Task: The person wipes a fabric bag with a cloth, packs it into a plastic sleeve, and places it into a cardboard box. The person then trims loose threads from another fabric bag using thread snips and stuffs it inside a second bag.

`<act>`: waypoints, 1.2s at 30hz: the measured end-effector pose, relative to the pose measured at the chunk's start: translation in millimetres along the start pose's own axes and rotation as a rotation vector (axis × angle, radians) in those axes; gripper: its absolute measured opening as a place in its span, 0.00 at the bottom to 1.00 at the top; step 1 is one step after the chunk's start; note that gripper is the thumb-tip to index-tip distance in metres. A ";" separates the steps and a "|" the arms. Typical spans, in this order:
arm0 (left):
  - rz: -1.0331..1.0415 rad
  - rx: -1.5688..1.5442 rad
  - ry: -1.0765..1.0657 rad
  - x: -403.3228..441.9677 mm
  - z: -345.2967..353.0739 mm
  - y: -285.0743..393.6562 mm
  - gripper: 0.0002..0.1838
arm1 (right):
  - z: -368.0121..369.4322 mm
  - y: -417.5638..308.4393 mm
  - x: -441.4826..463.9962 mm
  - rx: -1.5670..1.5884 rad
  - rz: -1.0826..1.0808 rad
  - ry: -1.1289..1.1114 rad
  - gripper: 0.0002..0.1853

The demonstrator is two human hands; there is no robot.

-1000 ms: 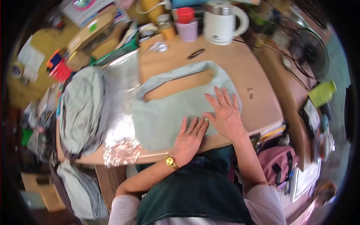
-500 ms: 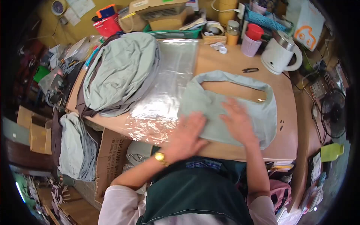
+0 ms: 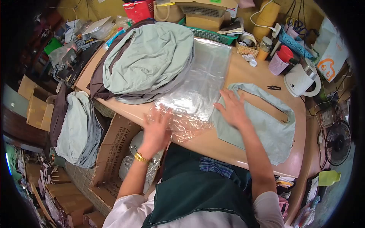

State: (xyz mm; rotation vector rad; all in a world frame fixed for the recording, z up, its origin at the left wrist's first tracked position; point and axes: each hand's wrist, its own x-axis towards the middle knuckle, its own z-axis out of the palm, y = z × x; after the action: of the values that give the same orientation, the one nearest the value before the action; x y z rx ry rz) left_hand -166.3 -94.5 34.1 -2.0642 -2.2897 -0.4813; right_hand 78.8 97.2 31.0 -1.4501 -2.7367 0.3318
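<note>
My left hand [image 3: 156, 127], with a gold watch or bracelet on the wrist, is over the near left corner of the clear plastic bags [image 3: 197, 83]. Its fingers look spread but are slightly blurred. My right hand [image 3: 232, 110] lies open, fingers apart, at the left edge of a pale green cloth bag [image 3: 253, 129], its fingertips close to the right side of the plastic. The cloth bag lies flat, its looped strap framing a long opening. Whether either hand presses on the plastic, I cannot tell.
A heap of pale green and brown cloth pieces [image 3: 148, 60] lies at the table's left. More cloth [image 3: 76, 129] hangs lower left, beside a cardboard box [image 3: 110, 155]. Small black snips [image 3: 274, 87], a white kettle [image 3: 300, 79] and a pink cup [image 3: 278, 65] stand or lie at the right.
My left hand has moved left, off the cloth bag and over the plastic. My right hand has shifted to the bag's left edge. The view has turned leftward.
</note>
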 end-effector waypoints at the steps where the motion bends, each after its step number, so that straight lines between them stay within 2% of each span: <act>1: -0.031 0.048 0.028 1.8 9.9 -29.7 0.27 | -20.0 -33.4 -6.3 0.184 -0.059 -0.030 0.43; 2: 0.003 -0.043 0.124 4.6 19.2 -50.9 0.12 | -27.8 -65.3 -8.4 0.366 -0.116 -0.060 0.44; 4: 0.022 -0.109 0.203 13.7 13.7 -56.2 0.08 | 6.1 -117.2 -17.4 0.374 -0.318 0.178 0.44; 5: 0.050 -0.175 0.270 18.5 9.2 -56.0 0.04 | 19.2 -128.4 -10.7 0.323 -0.395 0.299 0.37; 6: 0.066 -0.099 0.411 24.1 -12.1 -41.1 0.05 | 32.2 -139.6 -3.9 0.263 -0.462 0.427 0.30; 7: 0.068 -0.096 0.412 23.8 -26.9 -28.7 0.05 | 37.6 -141.5 9.3 0.192 -0.511 0.514 0.23; 8: 0.030 -0.183 0.505 23.0 -38.5 -17.9 0.06 | 32.3 -140.5 15.3 0.191 -0.510 0.521 0.23; 9: -0.007 -0.273 0.600 22.6 -43.2 -13.1 0.06 | 21.4 -136.4 20.2 0.300 -0.495 0.547 0.18; 10: 0.127 -0.384 0.475 17.0 -41.3 -11.9 0.06 | 12.2 -134.0 22.9 0.407 -0.478 0.567 0.12; 11: 0.127 -0.391 0.476 19.8 -37.6 -8.2 0.06 | 5.0 -134.2 23.9 0.401 -0.476 0.565 0.12; 13: 0.008 -0.434 -0.252 28.4 -24.7 4.6 0.13 | -9.1 -139.3 19.8 0.373 -0.566 0.736 0.09; 14: 0.011 -0.439 -0.251 37.6 -3.2 1.7 0.13 | -7.5 -142.3 18.0 0.367 -0.565 0.735 0.09; 16: 0.240 -0.465 0.291 65.0 58.9 -17.0 0.23 | -2.5 -151.2 12.4 0.346 -0.608 0.707 0.08; 17: 0.247 -0.469 0.291 75.9 72.6 -23.3 0.23 | -2.2 -154.6 7.5 0.340 -0.603 0.711 0.08; 19: 0.257 0.137 0.105 90.2 91.9 -30.1 0.30 | -2.4 -162.3 -10.0 0.335 -0.592 0.728 0.07; 20: 0.212 0.006 0.208 91.6 101.9 -25.2 0.31 | -0.4 -166.5 -22.0 0.330 -0.636 0.695 0.08; 21: 0.222 0.003 0.216 93.5 100.1 -25.2 0.31 | 2.8 -170.3 -34.3 0.322 -0.679 0.666 0.09; 23: 0.296 -0.176 -0.032 93.5 90.9 -33.2 0.29 | 11.9 -175.6 -55.1 0.513 -0.870 0.540 0.08; 24: 0.287 -0.365 0.190 93.0 86.6 -38.4 0.22 | 19.9 -175.7 -61.8 0.508 -0.865 0.545 0.08; 25: 0.296 -0.366 0.189 92.8 72.7 -41.1 0.22 | 31.6 -174.6 -65.2 0.548 -0.853 0.423 0.08; 26: 0.193 -0.387 0.113 91.7 57.8 -44.8 0.19 | 41.5 -173.4 -63.9 0.587 -0.838 0.302 0.07; 27: 0.090 -0.405 0.035 92.0 48.2 -45.3 0.16 | 48.5 -172.6 -59.2 0.589 -0.832 0.310 0.07; 28: 0.009 -0.491 0.069 95.4 49.2 -44.7 0.13 | 54.9 -171.4 -52.9 0.634 -0.772 0.286 0.08; 29: 0.017 -0.488 0.069 97.6 49.9 -44.2 0.13 | 60.5 -169.7 -46.2 0.678 -0.712 0.263 0.08; 30: -0.025 -0.483 0.077 100.3 48.5 -42.4 0.11 | 65.6 -166.6 -37.5 0.677 -0.712 0.272 0.08; 32: -0.062 -0.472 0.093 103.9 46.0 -40.3 0.10 | 69.1 -160.0 -20.4 0.411 -0.582 0.409 0.09; 33: 0.021 -0.502 0.134 102.2 47.2 -40.1 0.09 | 65.3 -158.0 -17.3 0.410 -0.584 0.420 0.09; 35: 0.115 -0.528 0.177 103.4 61.1 -43.1 0.09 | 54.6 -154.3 -14.3 0.144 -0.533 0.556 0.08; 36: 0.081 -0.722 0.198 105.2 80.2 -47.6 0.08 | 49.4 -155.1 -17.9 0.144 -0.531 0.561 0.08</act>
State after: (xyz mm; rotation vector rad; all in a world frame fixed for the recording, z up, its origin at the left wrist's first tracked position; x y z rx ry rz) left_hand -210.7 22.9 -29.2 -2.1983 -2.0860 -1.6171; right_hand -43.6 -10.5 15.1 -0.6089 -2.4292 0.0772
